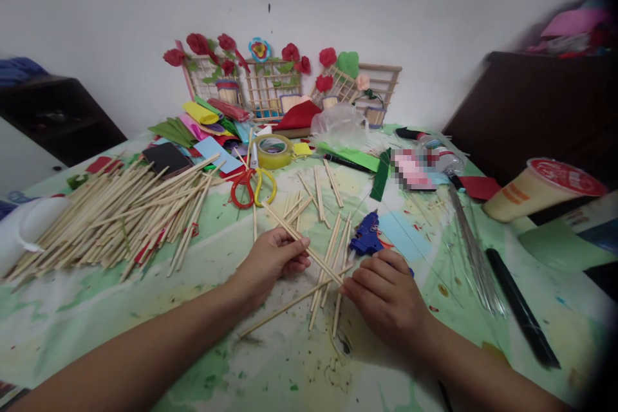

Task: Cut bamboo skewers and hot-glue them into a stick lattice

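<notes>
My left hand (280, 256) is closed on a pair of slim wooden sticks (316, 257), thumb on top, holding them at a slant above the table. At their lower right end, the fingers of my right hand (386, 290) pinch the tips. Beneath the held pair lie several loose wooden sticks (316, 309), one of them crossing the others at an angle. Just beyond my right hand is a blue hot glue gun (367, 235), its nozzle pointing away from me; its handle is partly hidden by that hand.
At left lies a big heap of sticks (111, 219). Scissors (253, 188) and a tape roll (273, 151) sit mid-table. Coloured paper (200, 112) and stick trellises with paper flowers (275, 80) stand behind. At right are a cup (541, 190), wires (476, 251) and a black rod (521, 309).
</notes>
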{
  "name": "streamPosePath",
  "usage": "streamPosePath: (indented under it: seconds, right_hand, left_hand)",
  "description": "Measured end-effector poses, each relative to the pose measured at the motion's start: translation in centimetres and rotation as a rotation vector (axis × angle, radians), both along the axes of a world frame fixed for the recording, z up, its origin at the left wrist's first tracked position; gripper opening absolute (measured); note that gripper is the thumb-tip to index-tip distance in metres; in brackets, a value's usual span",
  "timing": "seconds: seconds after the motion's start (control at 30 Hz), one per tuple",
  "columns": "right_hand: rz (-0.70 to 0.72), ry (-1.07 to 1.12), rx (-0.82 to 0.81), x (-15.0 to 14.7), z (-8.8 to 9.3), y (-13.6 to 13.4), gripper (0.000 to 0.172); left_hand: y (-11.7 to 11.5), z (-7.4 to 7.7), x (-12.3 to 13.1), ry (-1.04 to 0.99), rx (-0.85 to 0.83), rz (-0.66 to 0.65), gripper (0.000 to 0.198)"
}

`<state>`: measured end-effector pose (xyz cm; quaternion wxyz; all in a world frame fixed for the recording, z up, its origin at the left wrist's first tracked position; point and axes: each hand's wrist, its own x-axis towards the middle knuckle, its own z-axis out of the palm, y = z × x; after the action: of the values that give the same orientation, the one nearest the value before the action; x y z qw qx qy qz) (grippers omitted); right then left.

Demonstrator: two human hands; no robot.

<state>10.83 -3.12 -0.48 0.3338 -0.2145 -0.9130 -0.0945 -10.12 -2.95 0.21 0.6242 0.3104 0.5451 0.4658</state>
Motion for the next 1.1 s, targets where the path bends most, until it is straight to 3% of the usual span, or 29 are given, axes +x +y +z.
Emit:
streamPosePath:
  seconds: [0.33, 0.7, 1.1]
  right_hand:
    - [0.027, 0.108, -0.091, -0.03, -0.23, 0.41, 0.007]
    - [0.024, 0.198, -0.379, -0.13, -0.19, 0.25, 0.012]
    - [-0.027, 0.187, -0.429, 0.17, -0.17, 0.36, 0.016]
  left_hand:
    - [-0.15, 0.11, -0.30, -0.175, 0.071, -0.131, 0.028]
    - [0.03, -0.27, -0.49, -0.075, 0.108, -0.080, 0.026]
    - [0.18, -0.03, -0.58, -0.046, 0.111, -0.094, 0.028]
